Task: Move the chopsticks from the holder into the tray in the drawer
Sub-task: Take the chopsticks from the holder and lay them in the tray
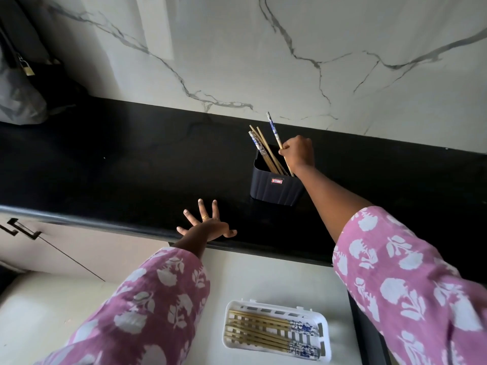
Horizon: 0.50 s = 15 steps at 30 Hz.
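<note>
One chopstick pinched over the holder

The left hand lies flat, fingers spread, on the black surface. Bamboo chopsticks with blue-and-white ends lie side by side in the white tray in the drawer. A few more stand slanted in the dark holder. The right hand pinches one.

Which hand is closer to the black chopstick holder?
Right. The right hand is over the holder, gripping one chopstick. The left hand rests spread on the counter edge, apart from it.
</note>
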Each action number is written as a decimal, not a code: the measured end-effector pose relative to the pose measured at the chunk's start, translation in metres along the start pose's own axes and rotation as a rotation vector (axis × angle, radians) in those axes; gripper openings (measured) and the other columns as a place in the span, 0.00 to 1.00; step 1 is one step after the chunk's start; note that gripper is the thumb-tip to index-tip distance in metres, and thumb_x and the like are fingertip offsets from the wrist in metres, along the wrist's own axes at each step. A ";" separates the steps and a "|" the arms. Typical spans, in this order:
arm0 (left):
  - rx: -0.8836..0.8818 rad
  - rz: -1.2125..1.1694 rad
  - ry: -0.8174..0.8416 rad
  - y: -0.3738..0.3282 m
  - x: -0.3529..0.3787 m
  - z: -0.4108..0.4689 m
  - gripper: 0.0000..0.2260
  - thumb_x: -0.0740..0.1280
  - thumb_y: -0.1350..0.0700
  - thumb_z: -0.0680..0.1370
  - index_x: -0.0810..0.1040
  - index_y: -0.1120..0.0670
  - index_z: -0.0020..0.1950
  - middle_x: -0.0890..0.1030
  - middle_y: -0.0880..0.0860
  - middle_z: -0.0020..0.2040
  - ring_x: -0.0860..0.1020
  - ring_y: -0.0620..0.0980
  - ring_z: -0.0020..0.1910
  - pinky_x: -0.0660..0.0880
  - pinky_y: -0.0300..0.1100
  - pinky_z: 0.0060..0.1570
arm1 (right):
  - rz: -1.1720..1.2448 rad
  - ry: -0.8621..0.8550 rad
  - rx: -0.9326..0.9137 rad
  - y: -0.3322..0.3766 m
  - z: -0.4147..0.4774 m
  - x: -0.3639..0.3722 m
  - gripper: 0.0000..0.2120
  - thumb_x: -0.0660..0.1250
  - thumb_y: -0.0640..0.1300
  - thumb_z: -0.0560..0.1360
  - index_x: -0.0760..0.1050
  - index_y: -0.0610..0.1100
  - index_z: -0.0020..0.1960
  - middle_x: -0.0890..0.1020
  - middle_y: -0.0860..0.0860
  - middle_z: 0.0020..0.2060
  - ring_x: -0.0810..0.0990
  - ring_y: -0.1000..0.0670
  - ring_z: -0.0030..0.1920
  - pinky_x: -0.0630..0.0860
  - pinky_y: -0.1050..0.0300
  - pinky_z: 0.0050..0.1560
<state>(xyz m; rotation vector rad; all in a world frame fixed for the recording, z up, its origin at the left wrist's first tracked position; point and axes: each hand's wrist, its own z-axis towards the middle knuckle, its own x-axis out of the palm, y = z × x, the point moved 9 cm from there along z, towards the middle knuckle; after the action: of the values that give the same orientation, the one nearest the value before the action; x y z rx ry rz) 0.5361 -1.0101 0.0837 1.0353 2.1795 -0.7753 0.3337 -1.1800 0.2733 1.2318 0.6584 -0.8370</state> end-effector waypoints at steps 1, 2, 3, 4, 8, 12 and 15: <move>-0.002 0.004 -0.004 0.000 0.000 0.000 0.45 0.63 0.35 0.72 0.32 0.40 0.73 0.27 0.49 0.74 0.31 0.67 0.72 0.43 0.72 0.65 | 0.018 -0.019 -0.023 0.003 0.000 -0.008 0.07 0.71 0.38 0.72 0.82 0.35 0.48 0.85 0.38 0.45 0.82 0.41 0.48 0.81 0.50 0.51; 0.000 0.002 -0.007 0.000 0.000 -0.001 0.45 0.63 0.35 0.72 0.32 0.40 0.73 0.27 0.49 0.74 0.31 0.67 0.72 0.43 0.72 0.65 | 0.033 -0.037 -0.051 0.008 -0.001 -0.016 0.08 0.71 0.38 0.72 0.82 0.34 0.48 0.85 0.38 0.45 0.83 0.41 0.47 0.81 0.50 0.51; 0.005 -0.003 -0.009 0.000 0.000 -0.001 0.44 0.63 0.35 0.72 0.32 0.40 0.73 0.27 0.48 0.74 0.31 0.67 0.72 0.42 0.72 0.65 | 0.048 -0.053 -0.078 0.012 -0.001 -0.024 0.08 0.71 0.38 0.72 0.82 0.34 0.49 0.85 0.38 0.45 0.83 0.42 0.47 0.80 0.52 0.51; 0.009 -0.008 -0.011 0.000 0.000 -0.001 0.44 0.63 0.35 0.72 0.33 0.40 0.74 0.28 0.48 0.74 0.32 0.67 0.72 0.42 0.72 0.65 | 0.063 -0.068 -0.100 0.016 -0.002 -0.031 0.09 0.71 0.38 0.72 0.82 0.34 0.50 0.85 0.38 0.45 0.83 0.42 0.47 0.80 0.55 0.50; 0.021 -0.015 -0.028 0.000 -0.001 -0.005 0.44 0.63 0.34 0.72 0.33 0.40 0.74 0.29 0.48 0.75 0.32 0.67 0.72 0.43 0.71 0.66 | 0.103 -0.145 -0.207 0.030 -0.009 -0.064 0.09 0.70 0.39 0.73 0.82 0.36 0.50 0.86 0.41 0.44 0.84 0.44 0.46 0.76 0.60 0.47; 0.029 -0.027 -0.044 0.000 -0.002 -0.007 0.44 0.63 0.35 0.72 0.33 0.40 0.74 0.28 0.48 0.74 0.32 0.67 0.72 0.43 0.71 0.66 | 0.140 -0.218 -0.342 0.043 -0.024 -0.093 0.08 0.71 0.38 0.72 0.82 0.35 0.50 0.86 0.41 0.43 0.83 0.46 0.43 0.74 0.65 0.43; 0.041 -0.039 -0.068 0.001 -0.002 -0.007 0.44 0.63 0.35 0.72 0.34 0.40 0.74 0.28 0.48 0.74 0.31 0.66 0.72 0.42 0.71 0.66 | 0.124 -0.258 -0.421 0.049 -0.037 -0.110 0.10 0.72 0.37 0.71 0.82 0.34 0.51 0.85 0.39 0.45 0.83 0.45 0.44 0.77 0.60 0.46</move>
<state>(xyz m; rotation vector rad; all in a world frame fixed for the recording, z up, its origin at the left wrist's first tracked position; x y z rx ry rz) 0.5359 -1.0053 0.0899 0.9750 2.1399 -0.8644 0.3142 -1.1169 0.3809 0.7609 0.5090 -0.6949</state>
